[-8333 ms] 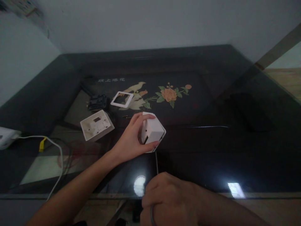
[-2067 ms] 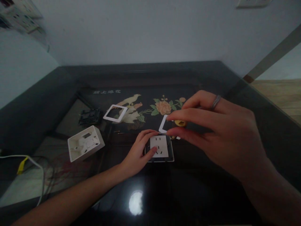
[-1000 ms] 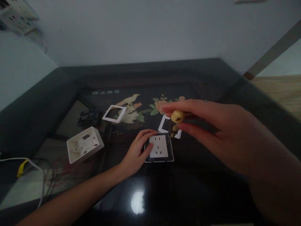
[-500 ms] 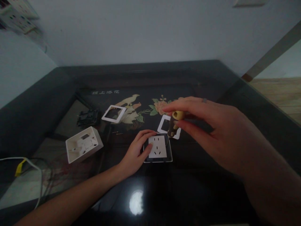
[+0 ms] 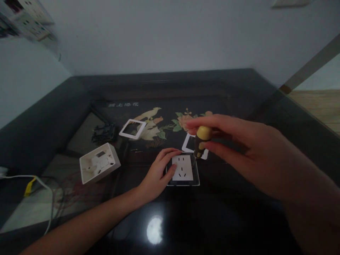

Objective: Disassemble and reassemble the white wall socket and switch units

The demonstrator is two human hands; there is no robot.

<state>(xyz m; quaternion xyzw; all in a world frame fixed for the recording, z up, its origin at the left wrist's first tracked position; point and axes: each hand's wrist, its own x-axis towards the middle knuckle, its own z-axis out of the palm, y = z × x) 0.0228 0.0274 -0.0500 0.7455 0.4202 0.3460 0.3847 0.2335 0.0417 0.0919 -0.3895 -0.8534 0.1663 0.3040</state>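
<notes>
Dark tabletop (image 5: 225, 219); left hand (image 5: 158, 173) loosely spread on socket (image 5: 185, 167). Right hand (image 5: 244, 152) pinches screwdriver (image 5: 199, 146), apparently rotated since moments ago: turning seems underway at socket's right edge.

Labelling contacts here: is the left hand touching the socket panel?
Touching. The head view shows the left hand with its thumb laid over the white face of the socket panel, no gap visible between them.

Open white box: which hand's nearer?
Left. The left hand is right of the box, on the socket; the right hand, holding the screwdriver, is farther right.
</notes>
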